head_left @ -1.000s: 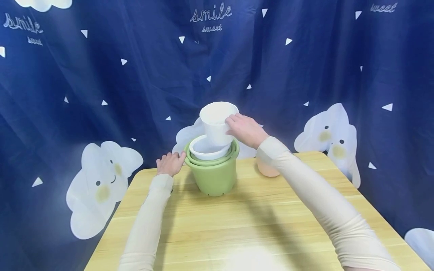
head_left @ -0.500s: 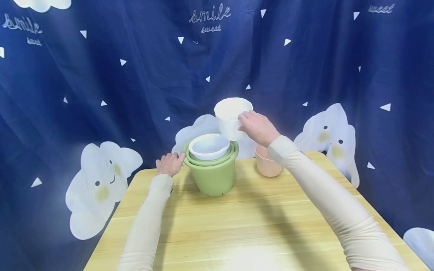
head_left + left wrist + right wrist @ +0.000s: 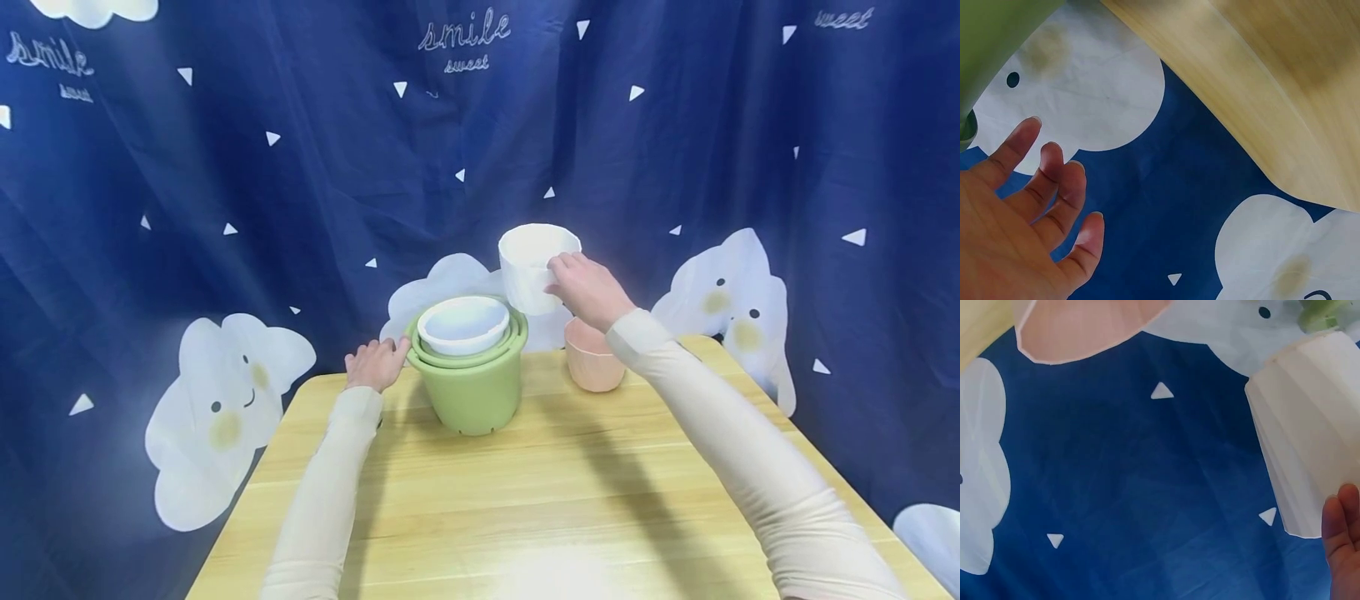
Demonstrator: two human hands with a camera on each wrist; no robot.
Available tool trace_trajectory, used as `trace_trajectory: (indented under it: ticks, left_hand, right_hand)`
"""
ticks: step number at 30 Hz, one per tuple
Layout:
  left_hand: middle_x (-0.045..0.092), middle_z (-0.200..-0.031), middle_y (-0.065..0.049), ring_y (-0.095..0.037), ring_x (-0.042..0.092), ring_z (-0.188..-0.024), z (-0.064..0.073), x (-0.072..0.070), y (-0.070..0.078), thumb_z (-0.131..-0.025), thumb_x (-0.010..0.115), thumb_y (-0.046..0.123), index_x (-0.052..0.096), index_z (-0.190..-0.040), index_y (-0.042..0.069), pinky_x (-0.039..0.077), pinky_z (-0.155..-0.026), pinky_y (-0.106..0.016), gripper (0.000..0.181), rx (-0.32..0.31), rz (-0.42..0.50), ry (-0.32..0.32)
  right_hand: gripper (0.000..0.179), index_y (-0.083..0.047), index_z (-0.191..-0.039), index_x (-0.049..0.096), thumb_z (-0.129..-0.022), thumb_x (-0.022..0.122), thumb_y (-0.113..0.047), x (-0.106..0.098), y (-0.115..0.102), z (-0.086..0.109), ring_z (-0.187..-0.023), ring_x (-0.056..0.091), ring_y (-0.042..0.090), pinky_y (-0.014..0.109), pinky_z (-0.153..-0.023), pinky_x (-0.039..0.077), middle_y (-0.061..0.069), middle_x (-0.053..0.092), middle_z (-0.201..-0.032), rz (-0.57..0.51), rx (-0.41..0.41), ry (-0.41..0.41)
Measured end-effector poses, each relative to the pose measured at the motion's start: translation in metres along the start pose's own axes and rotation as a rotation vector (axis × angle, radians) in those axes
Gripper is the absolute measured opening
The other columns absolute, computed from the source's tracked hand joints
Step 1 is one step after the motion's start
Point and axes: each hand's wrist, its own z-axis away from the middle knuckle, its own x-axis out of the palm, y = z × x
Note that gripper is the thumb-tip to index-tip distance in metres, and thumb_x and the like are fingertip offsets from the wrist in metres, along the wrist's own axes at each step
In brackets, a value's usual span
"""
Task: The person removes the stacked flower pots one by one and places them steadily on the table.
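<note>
A white fluted flowerpot (image 3: 521, 279) is held up in the air by its near right rim, pinched by my right hand (image 3: 591, 292). Its ridged side (image 3: 1310, 419) fills the right of the right wrist view. Lower left of it, green flowerpots (image 3: 471, 396) stand nested on the table, with a white bowl-like pot (image 3: 461, 333) inside them. My left hand (image 3: 377, 364) lies beside the stack, its thumb at the green rim. In the left wrist view its fingers (image 3: 1069, 200) are spread and loosely bent, with nothing in them.
A pink flowerpot (image 3: 592, 362) stands at the back of the wooden table (image 3: 480, 500), right of the green stack and below my right hand. Behind the table's far edge hangs a dark blue curtain (image 3: 315, 167) with white clouds and triangles.
My right hand has carried the white fluted pot to the right, off from over the nested stack towards the pink pot, lowering it slightly at the end. The left hand has stayed put.
</note>
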Motion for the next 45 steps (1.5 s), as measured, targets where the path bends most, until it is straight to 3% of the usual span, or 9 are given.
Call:
trace_trajectory:
  ticks: [13, 27, 35, 45]
  left_hand:
    - [0.061, -0.131, -0.024, -0.047, 0.054, -0.122, -0.004, 0.000, 0.003, -0.101, 0.013, 0.064, 0.062, -0.131, 0.005, 0.033, -0.103, -0.068, 0.082, 0.007, -0.010, -0.009]
    - [0.061, -0.131, -0.025, -0.048, 0.054, -0.123, -0.001, -0.002, 0.003, -0.101, 0.012, 0.064, 0.063, -0.129, 0.004, 0.034, -0.103, -0.068, 0.083, 0.008, -0.011, -0.013]
    - [0.061, -0.129, -0.025, -0.047, 0.055, -0.121, 0.002, -0.003, 0.004, -0.101, 0.014, 0.064, 0.064, -0.125, 0.004, 0.034, -0.102, -0.068, 0.081, 0.009, -0.003, -0.009]
    - [0.061, -0.133, -0.027, -0.049, 0.054, -0.123, 0.000, -0.005, -0.001, -0.101, 0.016, 0.064, 0.061, -0.135, 0.002, 0.034, -0.103, -0.068, 0.084, 0.000, -0.066, 0.004]
  right_hand:
    - [0.020, -0.004, -0.104, 0.057, -0.100, 0.067, -0.021, 0.014, 0.011, 0.016, -0.100, 0.062, 0.035, 0.049, -0.083, 0.053, 0.012, 0.064, -0.100, -0.063, 0.100, -0.004]
    - [0.019, -0.005, -0.102, 0.056, -0.100, 0.067, -0.020, 0.024, 0.020, 0.026, -0.100, 0.062, 0.037, 0.052, -0.083, 0.053, 0.013, 0.064, -0.100, -0.069, 0.129, -0.017]
    - [0.019, -0.003, -0.103, 0.056, -0.098, 0.068, -0.018, 0.033, 0.017, 0.032, -0.102, 0.062, 0.039, 0.053, -0.083, 0.054, 0.015, 0.065, -0.103, -0.036, 0.065, -0.021]
    - [0.019, -0.005, -0.102, 0.056, -0.099, 0.067, -0.020, 0.044, 0.015, 0.036, -0.103, 0.062, 0.038, 0.055, -0.082, 0.054, 0.014, 0.065, -0.104, -0.093, 0.136, -0.033]
